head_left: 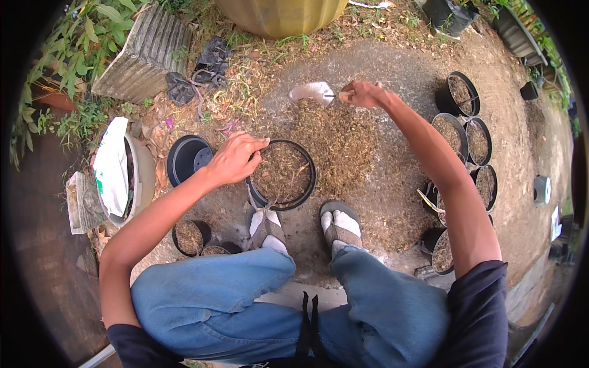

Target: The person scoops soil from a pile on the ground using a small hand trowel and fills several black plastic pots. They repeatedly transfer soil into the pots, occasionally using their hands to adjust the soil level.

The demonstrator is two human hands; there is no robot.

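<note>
My right hand (363,94) grips the short handle of a hand trowel (315,93), its pale metal blade lying over the far edge of a heap of brown, crumbly potting material (340,147). On the rim of a round black plastic pot (281,175) rests my left hand (237,158), with finger and thumb at its left side. The same sort of brown material fills that pot, and a thin dry stem lies across it. Left of it, partly behind my left hand, an empty black pot (186,158) is tilted.
Several filled black pots (478,140) stand at the right. Two more filled pots (189,237) are near my left foot. A pale tub (142,179) holding a white sack (112,168) is at the left. Beyond are a corrugated block (147,55) and a large yellowish planter (283,16).
</note>
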